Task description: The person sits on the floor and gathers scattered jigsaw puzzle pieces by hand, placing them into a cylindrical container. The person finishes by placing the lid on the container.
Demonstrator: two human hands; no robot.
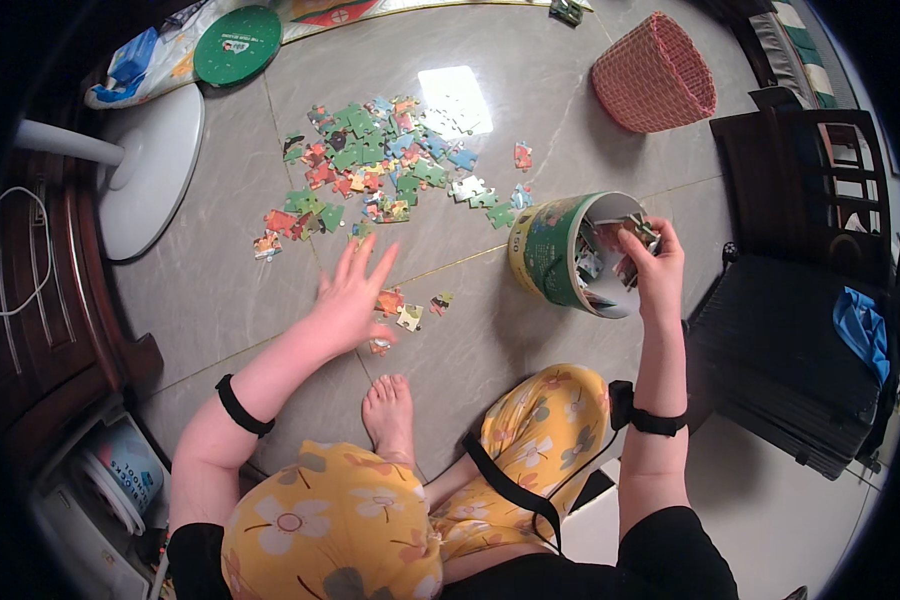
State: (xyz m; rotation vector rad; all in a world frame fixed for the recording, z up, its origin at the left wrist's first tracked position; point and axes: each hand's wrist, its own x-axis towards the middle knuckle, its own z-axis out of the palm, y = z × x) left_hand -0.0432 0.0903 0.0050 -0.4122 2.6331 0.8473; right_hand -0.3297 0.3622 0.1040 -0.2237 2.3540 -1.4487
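My left hand (350, 295) is spread over the grey tiled floor, its fingers apart, beside a few loose jigsaw pieces (408, 316). Just beyond its fingertips lies a wide scatter of jigsaw puzzle pieces (355, 150), mostly green, red and blue. To the right a round green cardboard tub (547, 250) stands tilted, its mouth toward me, with more pieces inside. At the tub's rim, my right hand (660, 262) pinches several puzzle pieces (642, 235) between thumb and fingers.
A red woven basket (653, 75) stands at the far right. The round green lid (238, 46) lies at the far left, near a white round stand base (160, 180). Dark wooden furniture (40, 260) borders the left, and a black case (790, 350) sits on the right.
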